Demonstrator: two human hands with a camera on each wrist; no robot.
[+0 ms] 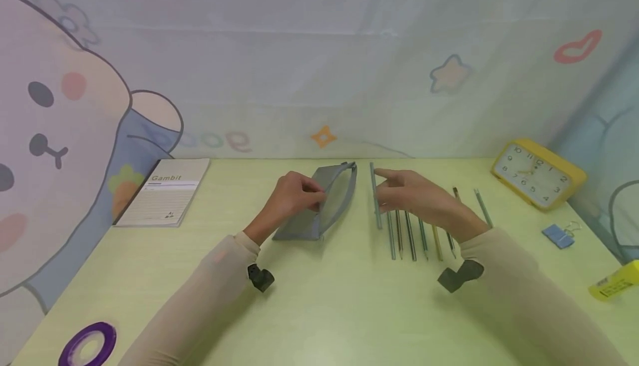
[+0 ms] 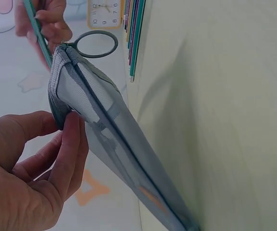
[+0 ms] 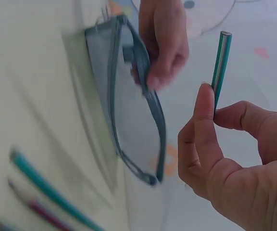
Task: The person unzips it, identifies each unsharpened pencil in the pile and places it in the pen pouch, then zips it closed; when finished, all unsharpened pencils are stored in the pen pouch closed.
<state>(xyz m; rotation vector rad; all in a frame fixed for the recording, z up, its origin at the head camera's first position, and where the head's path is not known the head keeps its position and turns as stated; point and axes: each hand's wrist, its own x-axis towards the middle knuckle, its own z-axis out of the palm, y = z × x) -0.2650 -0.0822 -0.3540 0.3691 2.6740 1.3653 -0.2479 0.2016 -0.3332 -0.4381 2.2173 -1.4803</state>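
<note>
Grey pencil case lies on the pale green tabletop near its middle, long axis running away from me and slightly to the right, zip edge uppermost. In the left wrist view I see the zip with its ring pull at the far end, and the mouth looks open in the right wrist view.

Left hand pinches the upper edge of the case between thumb and fingers — the fingers curl against the mesh side, holding that edge lifted.

Right hand holds one teal pencil between thumb and fingertips, just to the right of the case and apart from it. The pencil runs roughly parallel to the case; its blunt end stands clear above the thumb in the right wrist view.

Under and just beyond the right hand, a row of pencils lies side by side on the tabletop, tips towards me. One more grey-green pencil lies a little apart at the right of that row.

Further out: a yellow alarm clock at the far right, a blue binder clip nearer me, a yellow glue stick at the right edge. A notebook marked "Gambit" sits far left — a purple tape roll at the near left corner.
</note>
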